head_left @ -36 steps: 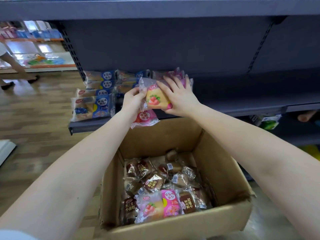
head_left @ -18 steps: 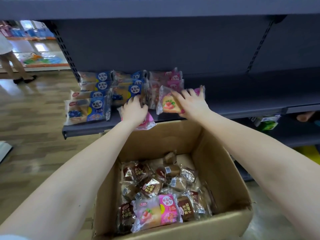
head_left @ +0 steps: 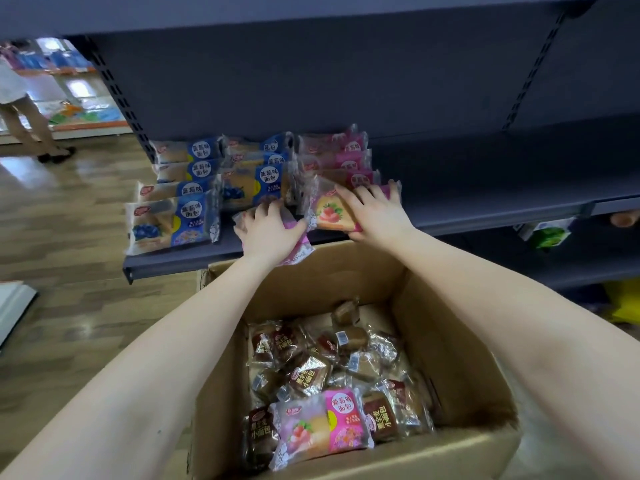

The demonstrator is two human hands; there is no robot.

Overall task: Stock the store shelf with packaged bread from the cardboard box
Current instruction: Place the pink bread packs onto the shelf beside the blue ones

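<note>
2 hands: both reach over the cardboard box (head_left: 446, 344) to the front of the dark grey shelf (head_left: 485, 192), close side by side but not touching.
Left hand (head_left: 268, 233): lies palm down, fingers spread and fairly straight, pressing on a pink-edged pack (head_left: 294, 252) that sits at the shelf's front lip and juts slightly over the box.
Right hand (head_left: 377, 213): grips a strawberry pack (head_left: 327, 213), fingers spread over its top and thumb at its near edge; the pack is tilted, its far edge against the pink row behind it.
Pink row (head_left: 341, 157): 3 or more strawberry packs overlapping front to back, just right of the blue ones.
Blue packs (head_left: 194, 216): blueberry bread in 2 columns at the shelf's left end, each column overlapping front to back.
Box contents: many small brown bread packs (head_left: 308, 374) in a loose heap, with 1 pink strawberry pack in the box (head_left: 327, 424) lying flat on top near the front wall.
Box position: directly below and in front of the shelf, flaps open.
Lower shelf: a green and white carton (head_left: 547, 233) stands at the right.
Floor (head_left: 69, 306): wood-look planks.
Background: another person's legs (head_left: 31, 129) at the far left, near a distant display.
</note>
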